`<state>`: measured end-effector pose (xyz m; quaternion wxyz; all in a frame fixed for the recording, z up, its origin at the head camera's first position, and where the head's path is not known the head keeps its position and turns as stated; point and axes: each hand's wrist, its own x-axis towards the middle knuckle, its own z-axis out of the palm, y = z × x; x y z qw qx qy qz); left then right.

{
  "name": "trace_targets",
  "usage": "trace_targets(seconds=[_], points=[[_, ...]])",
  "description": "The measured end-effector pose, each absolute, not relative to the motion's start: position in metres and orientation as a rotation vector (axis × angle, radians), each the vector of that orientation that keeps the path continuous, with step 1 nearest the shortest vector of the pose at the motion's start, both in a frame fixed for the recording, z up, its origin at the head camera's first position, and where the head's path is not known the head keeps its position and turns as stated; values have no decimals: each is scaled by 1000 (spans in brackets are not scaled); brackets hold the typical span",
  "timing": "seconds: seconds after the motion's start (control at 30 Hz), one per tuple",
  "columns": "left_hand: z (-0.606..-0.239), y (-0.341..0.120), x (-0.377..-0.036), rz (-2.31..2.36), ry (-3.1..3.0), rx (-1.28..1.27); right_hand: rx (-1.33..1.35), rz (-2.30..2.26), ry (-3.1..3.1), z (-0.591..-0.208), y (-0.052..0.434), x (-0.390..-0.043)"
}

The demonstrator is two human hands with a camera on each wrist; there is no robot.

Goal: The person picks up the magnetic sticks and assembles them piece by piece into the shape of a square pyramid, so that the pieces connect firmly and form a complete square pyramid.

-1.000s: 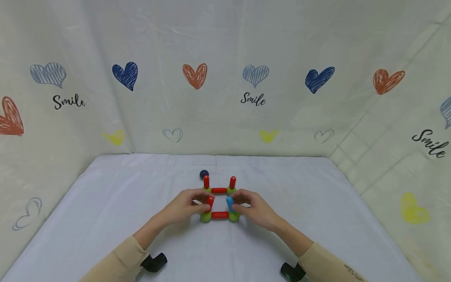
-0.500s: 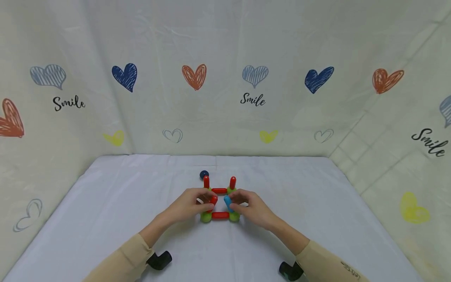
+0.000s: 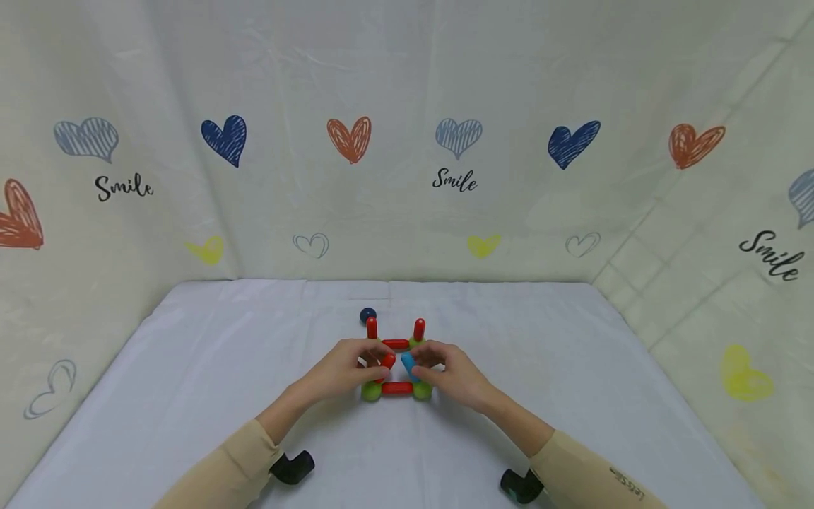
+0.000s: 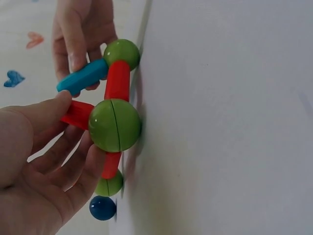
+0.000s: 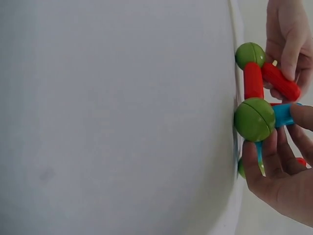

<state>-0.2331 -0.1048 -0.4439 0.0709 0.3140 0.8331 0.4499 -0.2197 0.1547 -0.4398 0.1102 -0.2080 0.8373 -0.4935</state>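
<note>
A frame of rods and green balls stands on the white cloth. My left hand (image 3: pixel 340 369) pinches a red rod (image 4: pixel 78 115), which rises from the front left green ball (image 3: pixel 372 392) and leans inward. The blue rod (image 3: pixel 408 363) on the front right green ball (image 5: pixel 255 119) is pinched by my right hand (image 3: pixel 461 376) and tilts left toward the red one. A red bar (image 3: pixel 397 388) links these two balls. Between front and rear on the right runs another blue rod (image 5: pixel 259 149), partly behind fingers. My hands partly cover the rear green balls.
Two red rods, a left one (image 3: pixel 372 326) and a right one (image 3: pixel 419 329), stand upright at the rear corners, with a red crossbar (image 3: pixel 396 344) between. A dark blue ball (image 3: pixel 367 315) lies behind the frame. A hanging cloth (image 3: pixel 394 212) with printed hearts backs the table.
The held red and blue rods have tilted inward, bringing their tops nearer each other. Both hands have shifted only slightly; the front balls and crossbar stay in place.
</note>
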Motion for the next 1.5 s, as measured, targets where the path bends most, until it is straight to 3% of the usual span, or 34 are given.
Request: trace_targets(seconds=[0.4, 0.9, 1.5], points=[[-443, -109, -230, 1400, 2547, 798, -598, -1485, 2487, -438, 162, -221], [-447, -111, -246, 1718, 2668, 162, -166, -1834, 2385, -442, 160, -249], [-451, -106, -254, 1988, 2295, 186, -198, -1975, 2286, -449, 145, -256]])
